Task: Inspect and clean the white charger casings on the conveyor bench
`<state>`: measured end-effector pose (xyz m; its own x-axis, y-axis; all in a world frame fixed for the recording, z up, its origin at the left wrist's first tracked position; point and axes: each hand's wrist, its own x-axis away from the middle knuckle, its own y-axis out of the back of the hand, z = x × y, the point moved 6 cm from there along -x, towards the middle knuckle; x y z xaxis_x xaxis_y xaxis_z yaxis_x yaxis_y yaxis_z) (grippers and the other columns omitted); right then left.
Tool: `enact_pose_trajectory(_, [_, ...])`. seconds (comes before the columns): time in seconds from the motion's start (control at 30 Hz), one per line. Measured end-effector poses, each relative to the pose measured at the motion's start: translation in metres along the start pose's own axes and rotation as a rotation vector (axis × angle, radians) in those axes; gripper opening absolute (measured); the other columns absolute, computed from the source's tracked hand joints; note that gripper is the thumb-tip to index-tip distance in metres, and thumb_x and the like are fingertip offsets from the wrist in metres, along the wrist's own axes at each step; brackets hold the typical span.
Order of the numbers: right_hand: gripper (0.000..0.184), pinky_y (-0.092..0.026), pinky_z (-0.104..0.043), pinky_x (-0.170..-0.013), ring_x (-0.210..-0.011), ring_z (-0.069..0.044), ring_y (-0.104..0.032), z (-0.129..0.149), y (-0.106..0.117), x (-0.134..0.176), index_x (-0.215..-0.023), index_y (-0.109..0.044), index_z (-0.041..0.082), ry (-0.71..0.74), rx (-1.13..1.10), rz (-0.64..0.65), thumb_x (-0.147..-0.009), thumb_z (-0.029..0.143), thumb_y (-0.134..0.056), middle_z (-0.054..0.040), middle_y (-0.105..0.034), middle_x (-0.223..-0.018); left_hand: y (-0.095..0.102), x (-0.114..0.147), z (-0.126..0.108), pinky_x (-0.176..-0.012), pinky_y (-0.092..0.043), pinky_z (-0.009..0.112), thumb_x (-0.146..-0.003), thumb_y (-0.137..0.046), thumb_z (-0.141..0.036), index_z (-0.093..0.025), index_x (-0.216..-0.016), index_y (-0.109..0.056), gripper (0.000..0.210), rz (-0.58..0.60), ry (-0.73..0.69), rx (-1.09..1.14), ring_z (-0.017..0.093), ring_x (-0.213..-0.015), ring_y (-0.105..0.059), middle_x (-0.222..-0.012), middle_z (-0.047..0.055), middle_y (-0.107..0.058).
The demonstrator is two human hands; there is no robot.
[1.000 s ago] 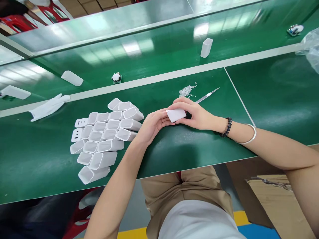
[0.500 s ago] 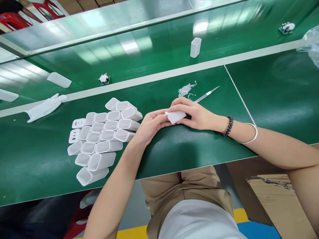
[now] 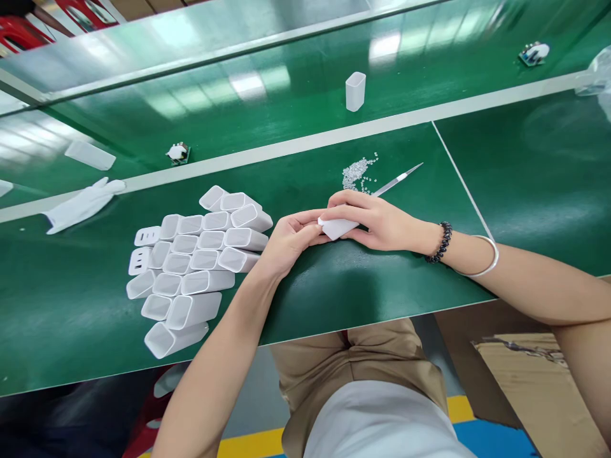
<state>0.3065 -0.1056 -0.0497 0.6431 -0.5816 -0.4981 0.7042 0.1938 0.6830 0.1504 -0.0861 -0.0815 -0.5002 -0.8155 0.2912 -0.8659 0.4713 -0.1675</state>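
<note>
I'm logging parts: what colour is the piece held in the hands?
The held piece is white, clearest in the head view.

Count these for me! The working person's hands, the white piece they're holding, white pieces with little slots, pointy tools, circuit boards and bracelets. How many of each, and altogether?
Left hand and right hand: 2
Held white piece: 1
Slotted white pieces: 2
Pointy tool: 1
Circuit boards: 2
Bracelets: 2
Total: 10

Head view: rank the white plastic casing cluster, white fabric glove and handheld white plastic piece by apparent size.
1. White plastic casing cluster
2. White fabric glove
3. Handheld white plastic piece, judged by its visible part
</note>
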Motion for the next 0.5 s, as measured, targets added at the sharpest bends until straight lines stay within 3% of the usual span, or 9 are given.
enact_pose_trajectory(0.5, [0.032, -0.052, -0.04, -0.099, -0.115, -0.023, -0.058, 0.0007, 0.0044, -0.0021, -0.133, -0.057, 0.021, -0.019, -0.03, -0.028, -0.103, 0.023, -0.048, -0.014, -0.056, -0.124, -0.0015, 0.0009, 0.0043, -0.096, -0.061, 0.04, -0.082, -0.075, -0.036, -0.018, -0.118, -0.074, 0.041, -0.056, -0.113, 0.007, 0.026, -0.106, -0.073, -0.112, 0.009, -0.077])
